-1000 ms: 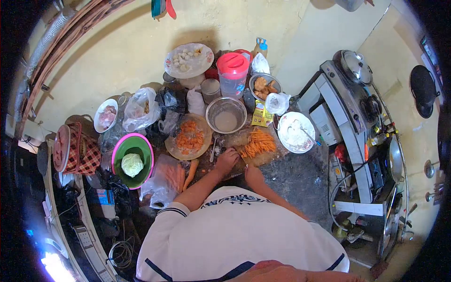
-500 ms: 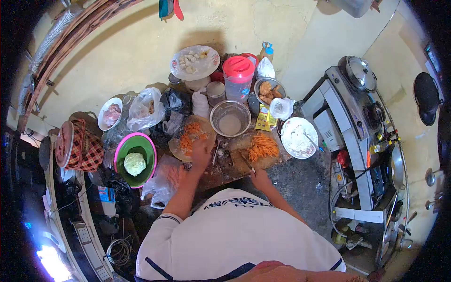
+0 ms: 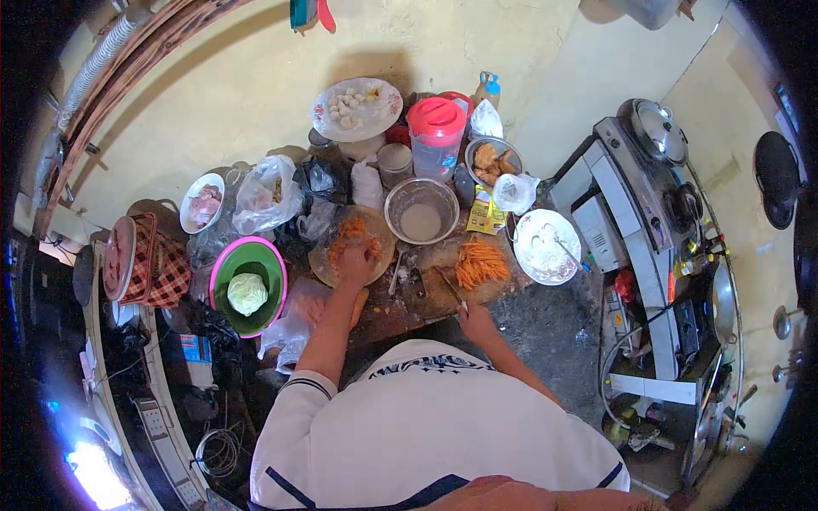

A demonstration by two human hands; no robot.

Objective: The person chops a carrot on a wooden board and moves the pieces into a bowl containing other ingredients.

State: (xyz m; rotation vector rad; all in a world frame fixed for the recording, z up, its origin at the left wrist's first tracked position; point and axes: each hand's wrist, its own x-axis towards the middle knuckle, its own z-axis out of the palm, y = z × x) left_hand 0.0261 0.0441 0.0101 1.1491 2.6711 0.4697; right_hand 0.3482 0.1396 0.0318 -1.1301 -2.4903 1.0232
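My left hand (image 3: 357, 263) is over a round board (image 3: 320, 264) that holds finely chopped carrot (image 3: 348, 232). Its fingertips are down at the carrot and too hidden to read. My right hand (image 3: 475, 323) is closed round the handle of a knife (image 3: 449, 287), whose blade points up and left over the wooden cutting board (image 3: 494, 289). Just right of the blade lies a pile of carrot sticks (image 3: 480, 263). An orange piece (image 3: 359, 307) shows beside my left forearm. A clear plastic bag (image 3: 290, 334) lies left of that forearm, with a pinkish shape I cannot make out.
A metal bowl (image 3: 420, 211) stands behind the boards, near a red-lidded jug (image 3: 436, 140). To the right are a plate of white powder (image 3: 546, 248) and a stove (image 3: 635, 183). At the left, a green basin (image 3: 222, 294) holds a cabbage (image 3: 247, 294).
My left hand has moved up and slightly left, further over the chopped carrot. The orange piece beside my left forearm has come into view. My right hand still holds the knife in nearly the same place.
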